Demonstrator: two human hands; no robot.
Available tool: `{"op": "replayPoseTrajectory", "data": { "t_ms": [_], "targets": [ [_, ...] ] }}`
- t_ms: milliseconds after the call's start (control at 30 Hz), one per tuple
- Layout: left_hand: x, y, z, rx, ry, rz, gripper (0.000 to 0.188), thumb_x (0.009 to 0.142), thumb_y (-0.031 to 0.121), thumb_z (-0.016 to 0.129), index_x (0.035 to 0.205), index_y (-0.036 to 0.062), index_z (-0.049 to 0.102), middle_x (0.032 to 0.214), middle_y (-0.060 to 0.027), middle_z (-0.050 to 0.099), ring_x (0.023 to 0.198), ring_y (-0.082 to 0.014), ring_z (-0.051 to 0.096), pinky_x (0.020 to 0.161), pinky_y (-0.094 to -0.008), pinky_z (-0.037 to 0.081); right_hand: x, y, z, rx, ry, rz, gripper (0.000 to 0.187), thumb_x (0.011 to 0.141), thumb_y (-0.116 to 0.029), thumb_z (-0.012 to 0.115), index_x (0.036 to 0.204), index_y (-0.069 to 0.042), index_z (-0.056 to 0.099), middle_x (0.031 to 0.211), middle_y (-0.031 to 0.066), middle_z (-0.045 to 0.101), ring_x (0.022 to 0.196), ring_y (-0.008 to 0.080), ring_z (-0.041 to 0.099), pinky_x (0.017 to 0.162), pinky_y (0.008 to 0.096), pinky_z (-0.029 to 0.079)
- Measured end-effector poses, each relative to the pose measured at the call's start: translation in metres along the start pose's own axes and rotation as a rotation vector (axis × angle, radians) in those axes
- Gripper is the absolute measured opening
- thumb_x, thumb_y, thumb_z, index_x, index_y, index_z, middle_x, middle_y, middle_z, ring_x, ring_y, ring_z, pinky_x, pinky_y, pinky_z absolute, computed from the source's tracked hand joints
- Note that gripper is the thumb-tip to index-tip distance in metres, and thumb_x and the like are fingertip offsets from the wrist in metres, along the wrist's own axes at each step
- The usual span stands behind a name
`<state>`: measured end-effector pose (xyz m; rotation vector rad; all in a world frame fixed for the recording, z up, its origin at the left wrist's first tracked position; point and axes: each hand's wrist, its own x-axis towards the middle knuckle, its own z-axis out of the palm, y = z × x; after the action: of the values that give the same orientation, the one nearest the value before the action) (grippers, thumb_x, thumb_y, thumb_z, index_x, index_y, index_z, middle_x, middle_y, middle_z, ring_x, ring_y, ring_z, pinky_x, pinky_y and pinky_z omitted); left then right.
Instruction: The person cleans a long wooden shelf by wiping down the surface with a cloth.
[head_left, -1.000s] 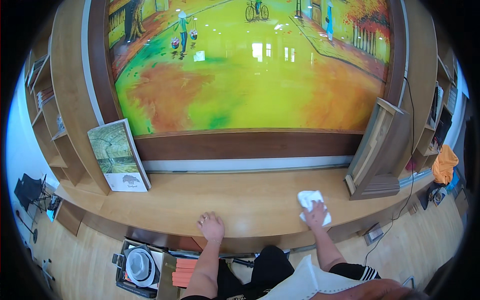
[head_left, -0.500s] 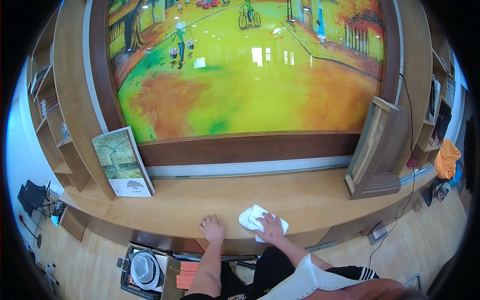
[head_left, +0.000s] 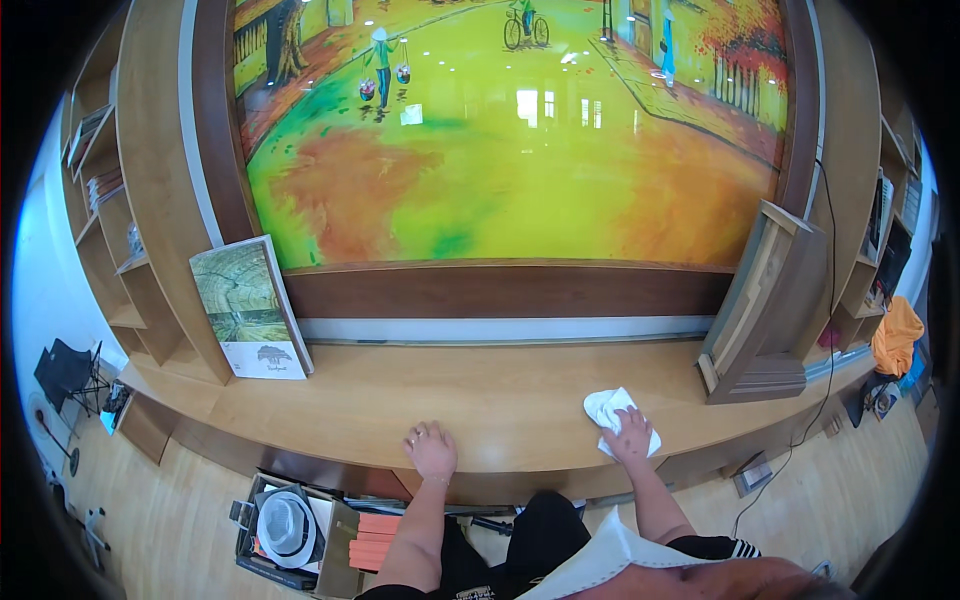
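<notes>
A folded white cloth (head_left: 608, 404) lies on the light wooden counter (head_left: 370, 385), right of the middle. My right hand (head_left: 630, 436) presses down on it with spread, slightly bent fingers, covering its near right part and keeping it against the wood. My left hand (head_left: 431, 450) holds nothing; it rests at the counter's front edge with its fingers apart, and a ring shows on one of them.
A tree-covered catalogue (head_left: 250, 310) leans at the counter's left end, with a brown frame sample (head_left: 765, 310) at the right. Behind hangs a bright street painting (head_left: 500, 180). Below, a crate (head_left: 262, 570) holds a grey-white round object. A black cable (head_left: 830, 290) runs down the right side.
My right hand and the white cloth have slid right along the counter. My left hand stays by the front edge. The view has shifted slightly.
</notes>
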<state>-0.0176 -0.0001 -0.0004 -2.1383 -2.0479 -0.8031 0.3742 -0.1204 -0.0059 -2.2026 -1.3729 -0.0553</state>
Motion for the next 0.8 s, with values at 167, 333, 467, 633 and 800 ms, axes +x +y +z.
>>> {"op": "replayPoseTrajectory", "data": {
  "t_ms": [167, 333, 467, 633, 800],
  "targets": [
    [0.0, -0.002, 0.003, 0.02, 0.025, 0.014, 0.038, 0.088, 0.032, 0.056, 0.118, 0.0098, 0.063, 0.124, -0.0147, 0.056, 0.122, -0.0335, 0.045, 0.103, -0.0516, 0.029, 0.0, -0.011, 0.008, -0.029, 0.057, 0.04, 0.056, 0.076, -0.04, 0.067, 0.125, -0.015, 0.058, 0.143, 0.0158, 0.046, 0.137, 0.034, 0.037, 0.113, 0.056, 0.021],
    [0.0, -0.004, 0.006, 0.003, 0.033, 0.024, 0.039, 0.087, 0.029, 0.058, 0.121, 0.0101, 0.062, 0.127, -0.0154, 0.055, 0.123, -0.035, 0.045, 0.103, -0.053, 0.031, -0.002, -0.014, 0.002, -0.033, 0.087, 0.034, 0.054, 0.077, -0.04, 0.064, 0.124, -0.014, 0.059, 0.139, 0.0152, 0.048, 0.135, 0.0323, 0.039, 0.112, 0.0548, 0.022],
    [-0.003, 0.014, 0.003, -0.124, 0.082, -0.034, 0.037, 0.084, 0.025, 0.062, 0.118, 0.0098, 0.064, 0.126, -0.016, 0.057, 0.12, -0.0356, 0.048, 0.099, -0.0505, 0.037, 0.0, -0.015, 0.0, -0.029, 0.071, 0.038, 0.054, 0.077, -0.04, 0.064, 0.124, -0.014, 0.059, 0.14, 0.015, 0.048, 0.135, 0.0322, 0.038, 0.113, 0.0546, 0.021],
    [-0.002, 0.115, -0.065, -1.18, -0.103, -0.07, 0.024, 0.085, 0.011, 0.069, 0.107, 0.0037, 0.068, 0.109, -0.0095, 0.065, 0.106, -0.0198, 0.058, 0.092, -0.0314, 0.046, 0.0, -0.016, 0.005, -0.041, 0.059, 0.046, 0.054, 0.077, -0.04, 0.064, 0.124, -0.014, 0.059, 0.141, 0.0146, 0.048, 0.136, 0.0316, 0.038, 0.113, 0.0546, 0.021],
    [-0.034, 0.181, -0.267, -1.792, -0.773, 0.331, 0.017, 0.091, 0.005, 0.059, 0.105, 0.0001, 0.068, 0.116, -0.0132, 0.062, 0.117, -0.0236, 0.053, 0.1, -0.0382, 0.04, -0.002, -0.009, 0.004, -0.017, 0.086, 0.034, 0.054, 0.076, -0.038, 0.066, 0.123, -0.014, 0.059, 0.139, 0.016, 0.048, 0.134, 0.0331, 0.039, 0.111, 0.0558, 0.023]
  ]
}}
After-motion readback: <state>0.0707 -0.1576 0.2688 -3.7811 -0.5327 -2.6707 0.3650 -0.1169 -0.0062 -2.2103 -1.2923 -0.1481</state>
